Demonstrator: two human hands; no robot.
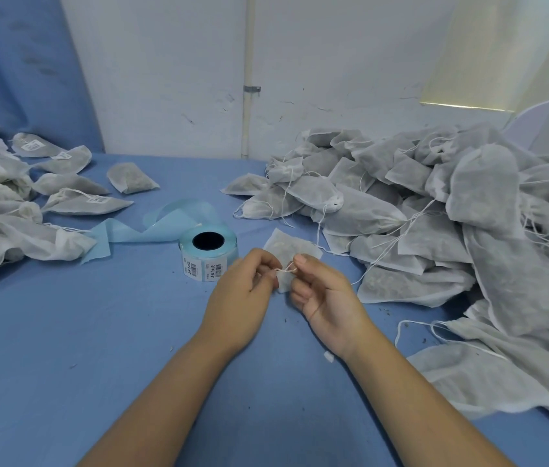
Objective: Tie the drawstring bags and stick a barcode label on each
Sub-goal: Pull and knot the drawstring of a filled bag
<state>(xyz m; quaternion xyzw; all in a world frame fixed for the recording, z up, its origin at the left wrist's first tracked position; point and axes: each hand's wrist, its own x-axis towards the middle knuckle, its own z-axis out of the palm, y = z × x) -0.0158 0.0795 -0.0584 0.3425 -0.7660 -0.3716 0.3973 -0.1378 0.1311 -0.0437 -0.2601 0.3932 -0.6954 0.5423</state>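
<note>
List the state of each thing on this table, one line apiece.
Left hand: pinches the drawstring.
Right hand: pinches the drawstring.
Drawstring: spans between both hands.
Bag: neck at the hands, no label seen.
Label roll: lying flat, core up, partly unwound.
Liner: trails left, bare.
Left bags: several labelled.
Right bags: heaped, strings loose, no labels seen.
</note>
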